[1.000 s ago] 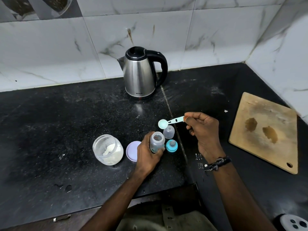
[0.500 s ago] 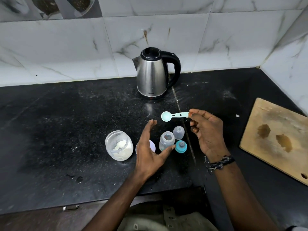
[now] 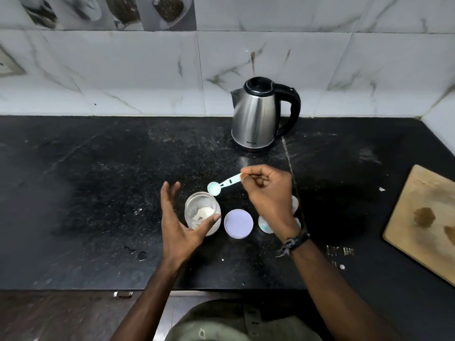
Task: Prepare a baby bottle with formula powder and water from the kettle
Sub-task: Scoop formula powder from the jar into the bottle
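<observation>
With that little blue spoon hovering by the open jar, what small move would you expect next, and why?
Probably the right hand dips the pale blue plastic measuring scoop into the open glass jar of white powder. The scoop's bowl looks empty and hangs just beside the jar's mouth, the round lilac lid lies off to the side, and the open left hand has its thumb against the jar, apparently to steady it.

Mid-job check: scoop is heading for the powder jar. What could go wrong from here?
1. The left hand is open beside the jar, not gripping it; a scoop dug in might tip or slide the jar.
2. The right hand pinches the scoop by its handle end only, so powder may spill on the way across.
3. The right forearm covers the bottle parts; a blind move back could knock them.
</observation>
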Demonstrator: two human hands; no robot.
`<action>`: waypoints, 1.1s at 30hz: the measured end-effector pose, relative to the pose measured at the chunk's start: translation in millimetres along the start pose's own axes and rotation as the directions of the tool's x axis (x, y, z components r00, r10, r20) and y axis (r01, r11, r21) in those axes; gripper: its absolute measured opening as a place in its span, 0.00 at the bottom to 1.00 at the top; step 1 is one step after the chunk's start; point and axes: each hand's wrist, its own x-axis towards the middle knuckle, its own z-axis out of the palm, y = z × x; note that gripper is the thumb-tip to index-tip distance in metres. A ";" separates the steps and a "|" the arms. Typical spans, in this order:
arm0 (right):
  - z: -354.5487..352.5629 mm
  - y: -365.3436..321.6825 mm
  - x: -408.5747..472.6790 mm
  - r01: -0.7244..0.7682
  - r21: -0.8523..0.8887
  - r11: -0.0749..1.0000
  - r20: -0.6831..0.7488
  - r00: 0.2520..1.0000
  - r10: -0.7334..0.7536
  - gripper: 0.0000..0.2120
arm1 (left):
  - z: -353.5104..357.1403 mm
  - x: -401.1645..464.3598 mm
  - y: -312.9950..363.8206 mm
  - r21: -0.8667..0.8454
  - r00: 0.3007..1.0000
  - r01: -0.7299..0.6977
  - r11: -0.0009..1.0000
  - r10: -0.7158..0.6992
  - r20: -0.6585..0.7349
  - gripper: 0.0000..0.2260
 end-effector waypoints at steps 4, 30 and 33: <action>28.8 1.0 -6.4 0.214 -0.250 0.944 0.175 0.969 -0.173 0.05 | -11.1 1.2 -23.3 0.034 0.987 0.096 0.995 -0.100 0.126 0.61; 72.7 2.2 -17.8 0.504 -0.776 0.379 0.466 0.863 -0.194 0.07 | -12.3 -1.0 -40.8 0.068 0.962 0.095 0.993 -0.109 0.251 0.55; 65.1 2.1 -16.5 0.452 -0.706 0.545 0.321 0.890 -0.323 0.06 | -12.7 -2.4 -40.0 0.068 0.968 0.073 0.995 -0.087 0.237 0.55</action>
